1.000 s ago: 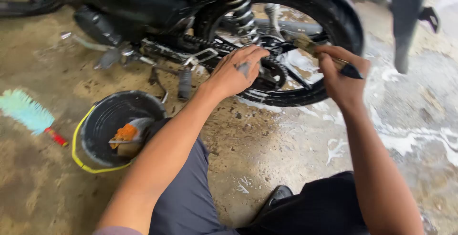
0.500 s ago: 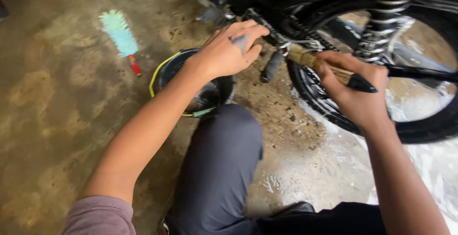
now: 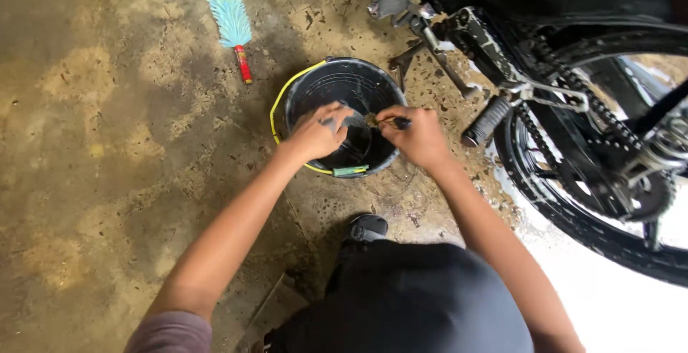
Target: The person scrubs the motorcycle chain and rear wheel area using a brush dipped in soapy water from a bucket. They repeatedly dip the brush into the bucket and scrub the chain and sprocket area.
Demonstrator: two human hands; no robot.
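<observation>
Both my hands hover over a black bucket (image 3: 309,89) with a yellow handle on the concrete floor. My right hand (image 3: 418,136) grips a small dark-handled brush (image 3: 387,121), bristles pointing left over the bucket. My left hand (image 3: 320,131) is at the bristle end, fingers pinching or touching the brush tip. To the right stands a black motorcycle, its rear wheel (image 3: 595,231), chain (image 3: 573,84) and footpeg (image 3: 485,121) in view.
A turquoise duster brush (image 3: 228,12) with a red handle lies on the floor at the top left. My bent knee in dark trousers (image 3: 401,296) and a black shoe (image 3: 367,228) fill the bottom centre. Wet, soapy floor spreads under the wheel.
Both hands have left the motorcycle's chain area and come down over the bucket. The view has swung left and downward, bringing the bucket to the centre.
</observation>
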